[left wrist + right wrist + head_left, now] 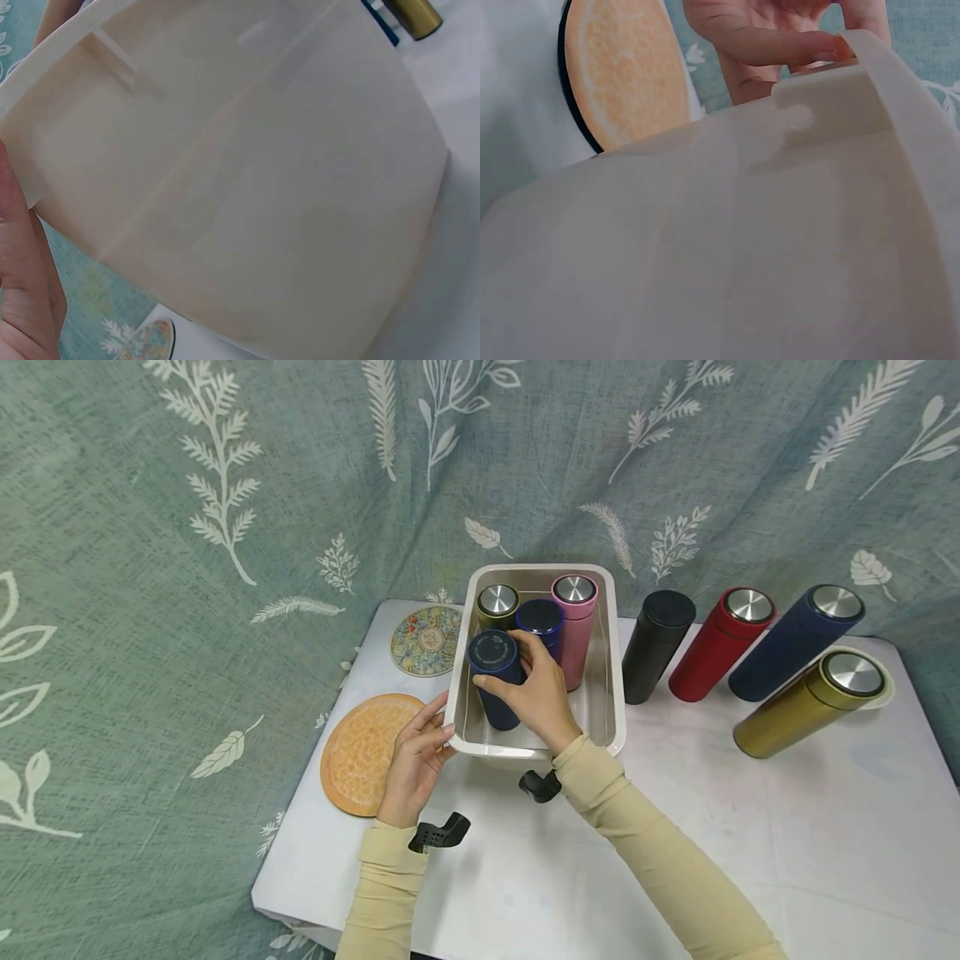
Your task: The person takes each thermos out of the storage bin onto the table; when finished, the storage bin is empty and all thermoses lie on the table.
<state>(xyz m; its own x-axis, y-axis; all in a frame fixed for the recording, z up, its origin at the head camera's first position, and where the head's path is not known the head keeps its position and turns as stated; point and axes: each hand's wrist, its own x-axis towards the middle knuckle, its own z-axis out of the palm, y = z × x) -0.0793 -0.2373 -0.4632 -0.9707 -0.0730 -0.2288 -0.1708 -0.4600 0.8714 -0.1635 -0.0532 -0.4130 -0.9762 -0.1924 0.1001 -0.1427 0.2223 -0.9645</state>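
A white plastic bin (pixel 618 710) stands on the table, its outer wall filling most of both wrist views. With thumb and fingertips my right hand (pixel 542 693) grips a dark blue thermos bottle (pixel 493 652) near its upper end, inside the bin's front left part. A ring of printed text shows on that end. My left hand (pixel 415 764) holds the bin's rim at the front left corner, thumb on top, seen in the right wrist view too. Behind the held bottle stand a gold bottle (pixel 498 600), a glossy blue bottle (pixel 541 617) and a pink bottle (pixel 576 635).
Right of the bin stand a black bottle (pixel 658 647), a red bottle (pixel 722 645), a navy bottle (pixel 797 643) and a gold bottle (pixel 808 704), with a pale round item (pixel 883 692) behind it. Left lie an orange round mat (pixel 367 756) and a patterned round mat (pixel 423 641).
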